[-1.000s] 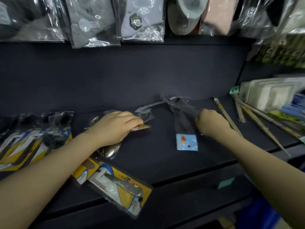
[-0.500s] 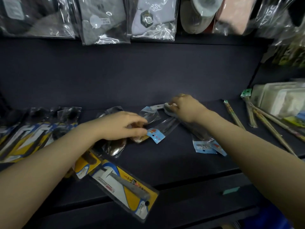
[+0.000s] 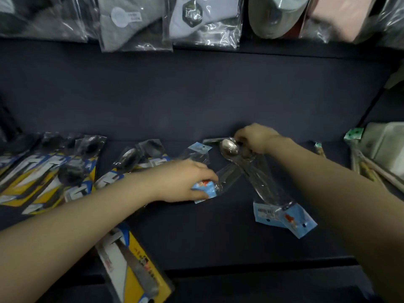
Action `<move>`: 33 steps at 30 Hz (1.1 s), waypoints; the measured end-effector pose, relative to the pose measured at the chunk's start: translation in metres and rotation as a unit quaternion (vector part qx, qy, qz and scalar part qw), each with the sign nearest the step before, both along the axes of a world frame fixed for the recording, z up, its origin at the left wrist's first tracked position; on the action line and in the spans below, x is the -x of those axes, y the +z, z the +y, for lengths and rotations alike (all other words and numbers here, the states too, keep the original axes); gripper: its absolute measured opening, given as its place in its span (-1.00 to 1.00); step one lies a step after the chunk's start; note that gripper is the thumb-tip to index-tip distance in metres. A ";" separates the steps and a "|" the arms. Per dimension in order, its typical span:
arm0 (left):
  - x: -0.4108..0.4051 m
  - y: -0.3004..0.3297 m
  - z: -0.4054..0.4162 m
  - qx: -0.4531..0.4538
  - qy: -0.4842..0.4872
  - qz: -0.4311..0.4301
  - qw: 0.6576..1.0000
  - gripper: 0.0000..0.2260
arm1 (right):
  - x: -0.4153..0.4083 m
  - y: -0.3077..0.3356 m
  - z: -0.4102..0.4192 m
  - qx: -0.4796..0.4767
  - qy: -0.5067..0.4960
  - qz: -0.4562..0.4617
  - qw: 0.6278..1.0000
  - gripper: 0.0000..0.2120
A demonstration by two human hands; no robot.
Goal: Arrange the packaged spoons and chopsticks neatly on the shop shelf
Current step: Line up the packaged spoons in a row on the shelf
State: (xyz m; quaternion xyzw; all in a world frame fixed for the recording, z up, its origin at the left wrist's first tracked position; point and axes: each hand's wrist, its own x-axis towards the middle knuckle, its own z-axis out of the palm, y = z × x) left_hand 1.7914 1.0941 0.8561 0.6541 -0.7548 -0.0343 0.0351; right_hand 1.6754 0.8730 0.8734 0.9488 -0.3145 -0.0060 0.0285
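Packaged spoons: right hand grips one's bowl end, left hand pinches another's label

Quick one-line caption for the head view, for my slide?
Left hand pins a blue-labelled spoon packet on the dark shelf while right hand grips bagged spoons.

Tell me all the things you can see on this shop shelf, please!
clear spoon packs: several, exact count unclear, silver spoons with blue tags, middle of shelf
yellow card packs: a row, yellow, blue and white, left side
loose yellow pack: one, hanging over the front edge
chopsticks: some, pale, far right, mostly hidden
pale boxes: stack, whitish, right edge
bagged clothes: several, grey, white, pink, hanging above
shelf: one, dark
hands: left grips a blue tag; right holds a spoon pack's bowl end
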 end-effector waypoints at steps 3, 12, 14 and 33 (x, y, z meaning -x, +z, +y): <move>0.014 0.001 -0.008 -0.005 -0.008 -0.009 1.000 -0.69 | 0.000 0.007 0.003 0.119 0.017 -0.063 0.991 -0.73; 0.001 0.032 0.029 0.406 0.156 -0.011 0.900 -0.71 | -0.018 0.046 0.076 0.225 0.219 -0.240 0.919 -0.67; -0.003 0.033 0.043 0.439 0.212 -0.058 0.871 -0.68 | -0.028 0.047 0.098 0.196 0.253 -0.237 0.917 -0.71; -0.068 0.003 0.070 0.174 0.381 -0.031 0.907 -0.68 | -0.046 -0.005 0.133 -0.123 -0.028 -0.213 0.969 -0.52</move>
